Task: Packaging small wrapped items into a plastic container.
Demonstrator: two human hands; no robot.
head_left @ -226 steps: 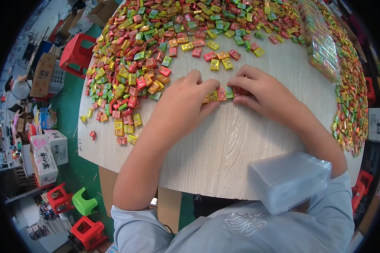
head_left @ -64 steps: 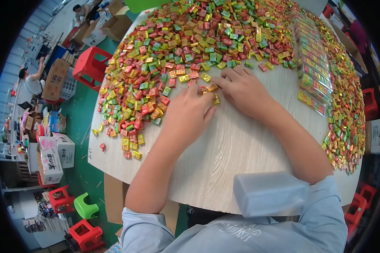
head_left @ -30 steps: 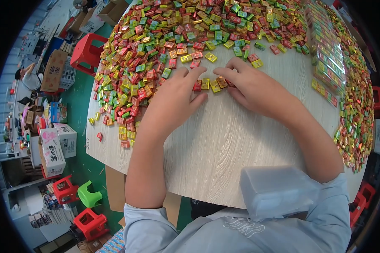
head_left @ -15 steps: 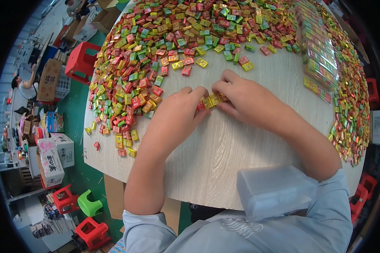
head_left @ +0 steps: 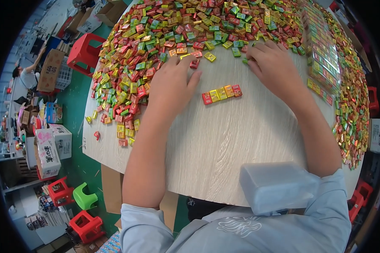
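Packet row: red, two yellow, orange, red
Table: pale, streaky wood grain
Shirt: grey-blue, white line print

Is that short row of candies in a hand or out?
Out: the row of candies lies on the table, clear of the left hand and the right hand.

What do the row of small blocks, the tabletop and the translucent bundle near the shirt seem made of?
Row of small blocks: apparently glossy paper or foil wrappers, from their shiny colours; contents hidden.
Tabletop: wood or wood-look laminate, pale and fairly matte, with streaky grain.
Translucent bundle: probably clear plastic, smooth and cloudy, with pale highlights along its edges.
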